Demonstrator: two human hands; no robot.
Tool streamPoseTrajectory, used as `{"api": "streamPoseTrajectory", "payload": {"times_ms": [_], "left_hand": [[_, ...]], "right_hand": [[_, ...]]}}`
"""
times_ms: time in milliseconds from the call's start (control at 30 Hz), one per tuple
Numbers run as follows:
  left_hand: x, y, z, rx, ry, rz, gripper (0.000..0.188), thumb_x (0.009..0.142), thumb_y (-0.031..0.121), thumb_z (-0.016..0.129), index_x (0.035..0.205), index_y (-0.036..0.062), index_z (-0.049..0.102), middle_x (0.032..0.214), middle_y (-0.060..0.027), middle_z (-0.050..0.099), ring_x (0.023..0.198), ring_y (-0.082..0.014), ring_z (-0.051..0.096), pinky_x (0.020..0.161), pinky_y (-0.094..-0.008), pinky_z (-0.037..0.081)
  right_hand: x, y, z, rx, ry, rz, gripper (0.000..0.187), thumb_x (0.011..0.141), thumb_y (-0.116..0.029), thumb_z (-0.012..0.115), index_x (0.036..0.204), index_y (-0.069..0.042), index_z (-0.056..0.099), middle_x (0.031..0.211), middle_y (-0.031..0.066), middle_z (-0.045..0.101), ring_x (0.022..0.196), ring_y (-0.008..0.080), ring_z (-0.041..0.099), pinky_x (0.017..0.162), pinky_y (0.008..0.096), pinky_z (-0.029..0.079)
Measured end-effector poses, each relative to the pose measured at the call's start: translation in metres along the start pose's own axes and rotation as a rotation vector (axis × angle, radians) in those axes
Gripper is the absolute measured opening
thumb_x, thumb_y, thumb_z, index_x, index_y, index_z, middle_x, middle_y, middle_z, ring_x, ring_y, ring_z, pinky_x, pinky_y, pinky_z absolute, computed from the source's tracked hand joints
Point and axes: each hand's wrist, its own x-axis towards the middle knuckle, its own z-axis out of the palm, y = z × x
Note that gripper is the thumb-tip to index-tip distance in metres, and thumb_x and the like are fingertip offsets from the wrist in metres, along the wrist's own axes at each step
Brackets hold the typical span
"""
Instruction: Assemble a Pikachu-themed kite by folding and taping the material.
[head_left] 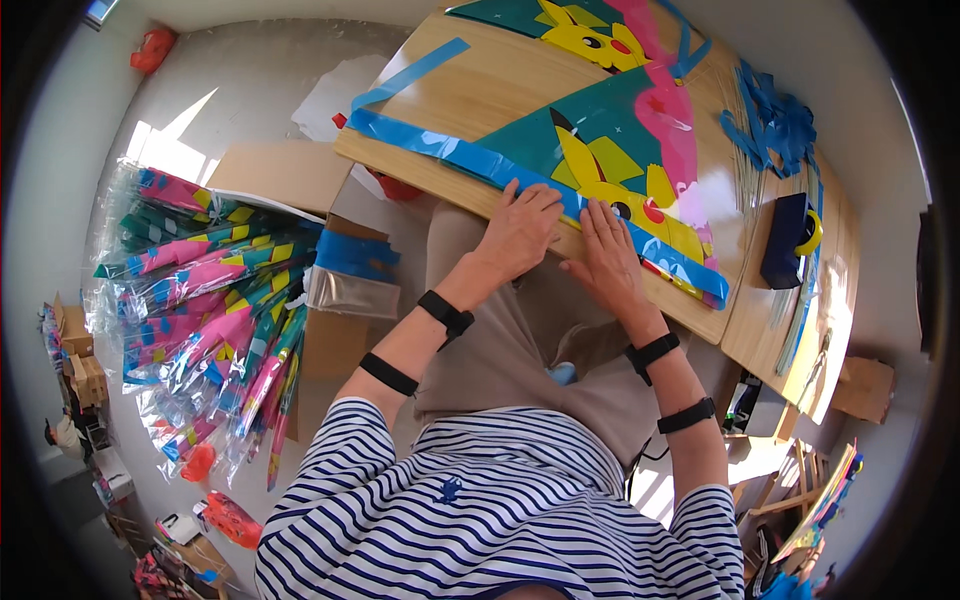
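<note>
- We have both hands at the near edge of the pale wooden bench (470, 82), fingers laid on a long blue strip (460, 153).
- Our left hand (517, 232) bends its fingers down on the middle of that strip; we cannot tell whether this grip is closed on anything.
- Our right hand (607, 258) lies just beside it, fingers stretched onto the strip and thumb spread away from them, so we see that grip apart.
- The blue strip runs slantwise along the near edge of the bench, bordering a printed sheet (530, 130) in green, pink and yellow with a cartoon figure.
- Farther up the bench we have a second printed sheet (497, 14), and a loose blue ribbon (415, 75) lies toward the left.
- To our right sit a tangle of blue strips (785, 125), some thin pale rods (743, 180) and a dark tape dispenser (782, 245) with a yellow roll (812, 233).
- To our left we see colourful bundles in clear plastic (205, 290), near an open cardboard box (275, 172).
- We wear black bands (387, 374) on both forearms and a striped shirt (490, 540).
</note>
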Motion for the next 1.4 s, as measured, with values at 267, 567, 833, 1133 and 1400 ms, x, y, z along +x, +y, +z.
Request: {"api": "streamPoseTrajectory", "payload": {"times_ms": [267, 567, 833, 1133, 1400], "left_hand": [[-0.001, -0.003, -0.005, -0.075, -0.040, -0.049, 0.048, 0.082, 0.017, 0.077, 0.126, 0.0060, 0.064, 0.137, -0.0090, 0.058, 0.137, -0.0285, 0.048, 0.118, -0.0568, 0.031], [0.002, -0.004, -0.005, -0.065, 0.051, 0.022, 0.047, 0.079, 0.020, 0.079, 0.123, 0.0073, 0.068, 0.132, -0.0109, 0.063, 0.135, -0.0297, 0.049, 0.109, -0.0535, 0.036], [0.001, -0.003, -0.002, -0.106, 0.140, 0.010, 0.048, 0.078, 0.020, 0.079, 0.123, 0.0084, 0.068, 0.129, -0.0090, 0.065, 0.132, -0.0292, 0.051, 0.112, -0.0533, 0.034], [0.002, 0.002, -0.002, 0.019, 0.029, -0.016, 0.047, 0.078, 0.016, 0.079, 0.122, 0.0043, 0.065, 0.134, -0.0094, 0.062, 0.132, -0.0298, 0.054, 0.111, -0.0549, 0.038], [0.002, 0.015, -0.008, 0.084, 0.008, -0.003, 0.050, 0.079, 0.014, 0.077, 0.124, -0.0017, 0.063, 0.137, -0.0144, 0.060, 0.131, -0.0310, 0.055, 0.110, -0.0516, 0.039]], "right_hand": [[0.054, 0.006, -0.043, 0.231, -0.097, 0.065, 0.060, 0.086, -0.023, 0.074, 0.138, 0.002, 0.057, 0.143, 0.0234, 0.055, 0.134, 0.0412, 0.050, 0.112, 0.0491, 0.040], [0.205, -0.065, -0.012, 0.308, -0.449, 0.201, 0.066, 0.065, -0.031, 0.090, 0.118, -0.001, 0.065, 0.119, 0.0175, 0.069, 0.122, 0.0382, 0.058, 0.099, 0.0468, 0.047], [0.217, -0.064, -0.002, 0.400, -0.523, 0.351, 0.051, 0.065, -0.021, 0.089, 0.109, -0.002, 0.073, 0.099, 0.0156, 0.074, 0.092, 0.0256, 0.071, 0.082, 0.0353, 0.053], [0.204, -0.039, -0.035, 1.127, -0.453, 0.436, 0.030, 0.074, -0.008, 0.083, 0.102, -0.004, 0.073, 0.090, 0.0028, 0.071, 0.084, 0.0147, 0.066, 0.082, 0.0311, 0.052], [0.161, 0.008, -0.043, 1.379, -0.280, 0.478, 0.025, 0.079, -0.004, 0.081, 0.103, -0.005, 0.073, 0.092, 0.0003, 0.071, 0.084, 0.0124, 0.064, 0.079, 0.0294, 0.051]]}}
